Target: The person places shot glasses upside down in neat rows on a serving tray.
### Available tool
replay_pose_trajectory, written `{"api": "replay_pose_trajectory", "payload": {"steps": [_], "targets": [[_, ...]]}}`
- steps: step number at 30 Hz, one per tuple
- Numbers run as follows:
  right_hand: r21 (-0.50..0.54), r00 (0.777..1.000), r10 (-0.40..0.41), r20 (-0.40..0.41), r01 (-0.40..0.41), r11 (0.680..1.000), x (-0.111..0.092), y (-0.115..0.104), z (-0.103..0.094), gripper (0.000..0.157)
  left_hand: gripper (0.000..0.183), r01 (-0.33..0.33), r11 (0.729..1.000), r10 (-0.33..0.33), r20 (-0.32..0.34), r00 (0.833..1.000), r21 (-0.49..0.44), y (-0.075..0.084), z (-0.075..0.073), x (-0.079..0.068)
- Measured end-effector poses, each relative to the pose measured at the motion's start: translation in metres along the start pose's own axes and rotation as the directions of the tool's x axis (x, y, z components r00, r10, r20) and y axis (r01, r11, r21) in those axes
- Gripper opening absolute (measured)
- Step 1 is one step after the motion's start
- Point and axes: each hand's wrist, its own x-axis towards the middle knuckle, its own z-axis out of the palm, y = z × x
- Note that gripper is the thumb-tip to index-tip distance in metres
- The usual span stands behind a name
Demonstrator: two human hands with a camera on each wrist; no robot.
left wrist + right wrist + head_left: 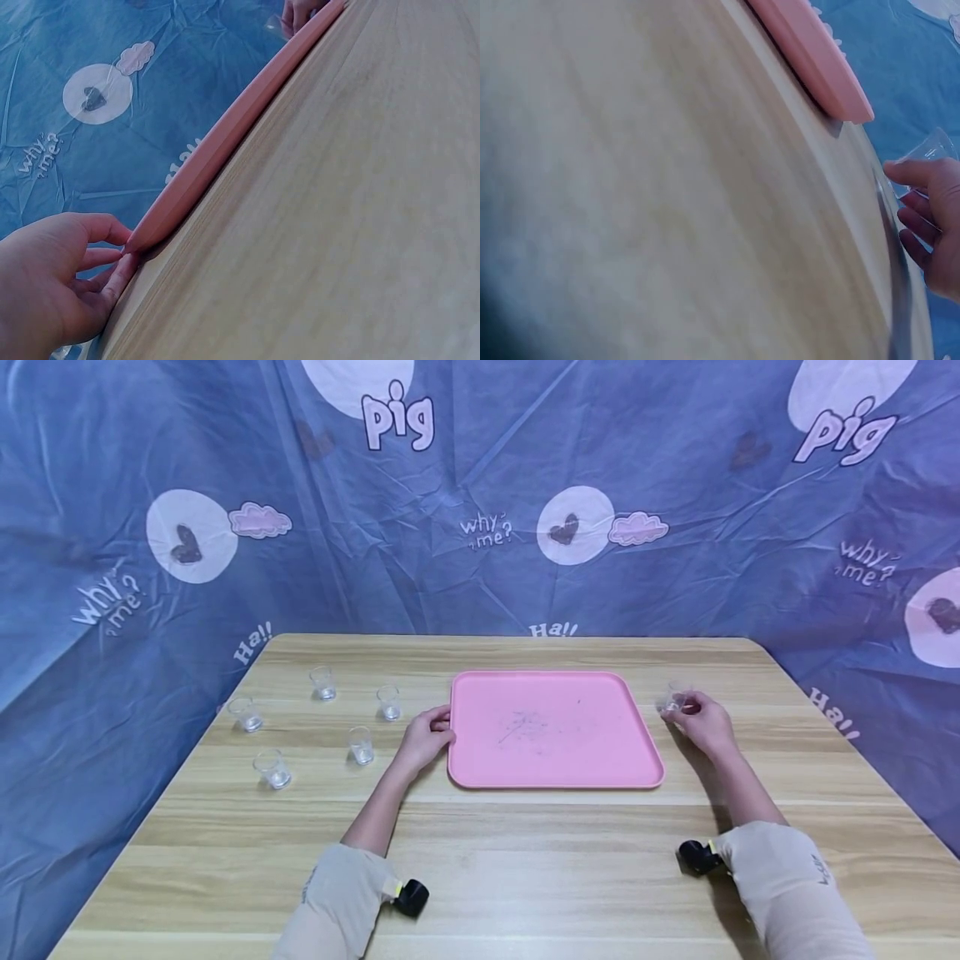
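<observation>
My left hand (423, 742): thumb and fingers pinched on the left short edge of the pink tray (562, 731), so yeah, that one's clamped.
My right hand (705, 725): thumb and fingers closed round a little clear glass (678, 690). Can't tell if its base touches the table (540, 852).
Where that glass is: just off the tray's right short side, up toward the far end. From my right palm it's out ahead and a bit left.
Tray's long way: runs left to right, flat on the table, right between my hands.
Closer hand: right for the held glass, obviously. Left for the five other glasses (362, 747) scattered left of the tray.
</observation>
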Motion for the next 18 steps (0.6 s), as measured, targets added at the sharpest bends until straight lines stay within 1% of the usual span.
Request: {"api": "replay_pose_trajectory", "payload": {"steps": [4, 11, 18], "targets": [[0.01, 1.0, -0.021, 0.016, 0.021, 1.0, 0.001, -0.008, -0.002, 0.036, 0.053, -0.012, 1.0, 0.012, 0.003, 1.0, -0.01, -0.001, -0.001, -0.001], [0.022, 0.996, -0.092, 0.013, 0.091, 0.996, 0.006, -0.025, -0.001, 0.032, 0.053, 0.004, 1.0, -0.004, 0.005, 1.0, -0.016, -0.003, -0.001, -0.001], [0.051, 0.991, -0.131, 0.024, 0.129, 0.99, 0.009, -0.039, 0.001, 0.031, 0.053, 0.003, 1.0, -0.003, 0.002, 1.0, -0.014, -0.002, 0.0, 0.0]]}}
